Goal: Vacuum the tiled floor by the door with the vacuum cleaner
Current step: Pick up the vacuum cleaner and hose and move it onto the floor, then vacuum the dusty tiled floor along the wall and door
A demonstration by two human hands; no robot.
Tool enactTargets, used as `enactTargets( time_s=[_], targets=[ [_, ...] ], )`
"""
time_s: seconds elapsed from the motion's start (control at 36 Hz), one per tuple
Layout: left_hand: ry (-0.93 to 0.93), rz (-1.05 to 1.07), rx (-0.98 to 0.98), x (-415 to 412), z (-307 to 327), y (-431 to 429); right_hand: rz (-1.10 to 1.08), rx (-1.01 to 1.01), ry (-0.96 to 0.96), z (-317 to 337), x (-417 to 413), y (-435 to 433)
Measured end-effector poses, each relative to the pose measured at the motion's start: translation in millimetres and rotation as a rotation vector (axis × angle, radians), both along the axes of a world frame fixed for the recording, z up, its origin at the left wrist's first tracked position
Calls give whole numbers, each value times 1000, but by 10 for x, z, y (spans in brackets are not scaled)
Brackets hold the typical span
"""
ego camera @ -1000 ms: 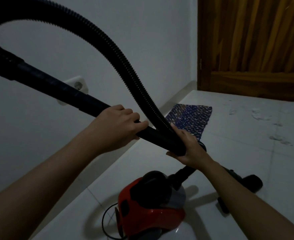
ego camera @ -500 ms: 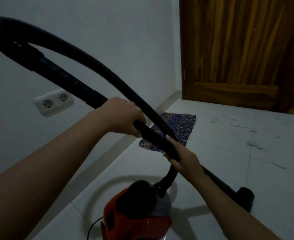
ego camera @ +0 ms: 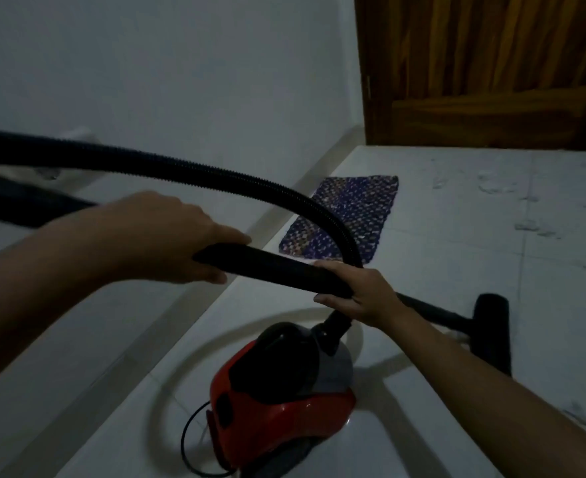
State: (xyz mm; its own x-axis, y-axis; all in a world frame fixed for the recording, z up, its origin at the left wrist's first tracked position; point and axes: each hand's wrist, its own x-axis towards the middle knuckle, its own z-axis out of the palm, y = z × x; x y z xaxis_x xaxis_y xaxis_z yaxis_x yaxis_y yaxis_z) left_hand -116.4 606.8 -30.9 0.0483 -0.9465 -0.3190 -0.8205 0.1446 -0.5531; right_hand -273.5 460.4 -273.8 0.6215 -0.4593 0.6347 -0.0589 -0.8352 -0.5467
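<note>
A red and black vacuum cleaner (ego camera: pixel 284 401) stands on the white tiled floor (ego camera: pixel 543 357) below my hands. Its ribbed black hose (ego camera: pixel 215 172) arcs from the body up and over to the left. My left hand (ego camera: pixel 167 236) grips the upper part of the black wand (ego camera: pixel 274 267). My right hand (ego camera: pixel 357 291) holds the wand lower down, where it crosses the hose. The wand runs on to the black floor nozzle (ego camera: pixel 491 326), which rests on the tiles at the right. White debris (ego camera: pixel 495 186) is scattered on the floor near the wooden door (ego camera: pixel 491 70).
A blue patterned mat (ego camera: pixel 350 215) lies by the white wall's skirting. A black power cord (ego camera: pixel 191 439) loops beside the vacuum body. A wall socket (ego camera: pixel 74 136) is partly hidden behind the hose at the left.
The hose arc and wand have dropped lower and flatter. Both hands have moved down with the wand. The floor nozzle now shows fully at the right.
</note>
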Motion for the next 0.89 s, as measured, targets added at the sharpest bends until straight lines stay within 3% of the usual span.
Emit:
enactTargets(
  time_s=[0.11, 0.25, 0.36, 0.47, 0.64, 0.75, 0.89],
  targets=[
    [81, 48, 24, 136, -352, 167, 75, -62, 107, -193, 86, -39],
    [306, 286, 9, 324, -850, 328, 39, -118, 336, -464, 230, 33],
    [535, 467, 8, 345, -1237, 401, 8, -19, 432, -735, 223, 145],
    [759, 626, -30, 250, -1596, 395, -84, 291, 467, -911, 166, 328],
    [1064, 802, -135, 17, -2001, 302, -354, 776, 252, -967, 364, 715],
    [1291, 893, -155, -131, -2205, 243, -358, 1192, -18, -838, 532, 814],
    [1477, 941, -113, -209, -2226, 208, -443, 1394, -269, -653, 615, 732]
  ],
)
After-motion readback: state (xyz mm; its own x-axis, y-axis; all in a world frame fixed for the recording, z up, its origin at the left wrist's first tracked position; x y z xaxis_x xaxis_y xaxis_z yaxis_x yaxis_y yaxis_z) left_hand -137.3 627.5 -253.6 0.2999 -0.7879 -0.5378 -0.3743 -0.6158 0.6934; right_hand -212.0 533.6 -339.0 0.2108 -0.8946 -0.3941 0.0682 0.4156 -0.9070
